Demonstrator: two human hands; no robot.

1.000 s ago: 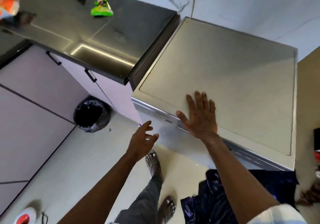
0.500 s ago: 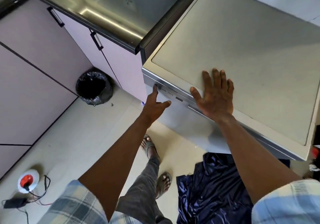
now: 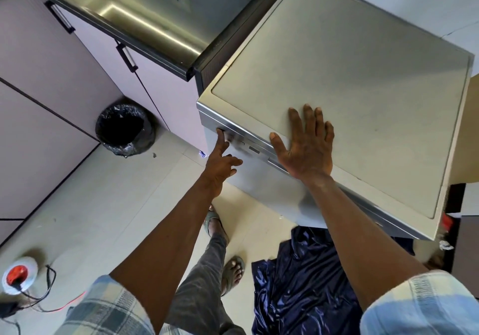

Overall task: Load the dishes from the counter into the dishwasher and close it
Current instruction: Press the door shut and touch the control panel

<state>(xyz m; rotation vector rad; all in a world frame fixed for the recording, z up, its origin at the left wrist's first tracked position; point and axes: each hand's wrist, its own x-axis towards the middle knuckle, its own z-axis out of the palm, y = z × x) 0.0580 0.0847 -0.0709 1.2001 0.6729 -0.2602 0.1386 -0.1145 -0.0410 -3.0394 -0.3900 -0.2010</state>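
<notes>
Pressing squarely on the silver control panel point(image 3: 247, 144) of the grey box-shaped metal dishwasher point(image 3: 363, 96) with left grip point(image 3: 220, 166), forefinger straight, clasping nothing; bracing right grip point(image 3: 308, 150), spread flat, on top.

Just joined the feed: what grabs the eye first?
The right hand lies flat on the dishwasher top near its front edge; the left hand touches the control strip with one finger, at its left end. A black-lined bin stands beside the cabinets.
</notes>
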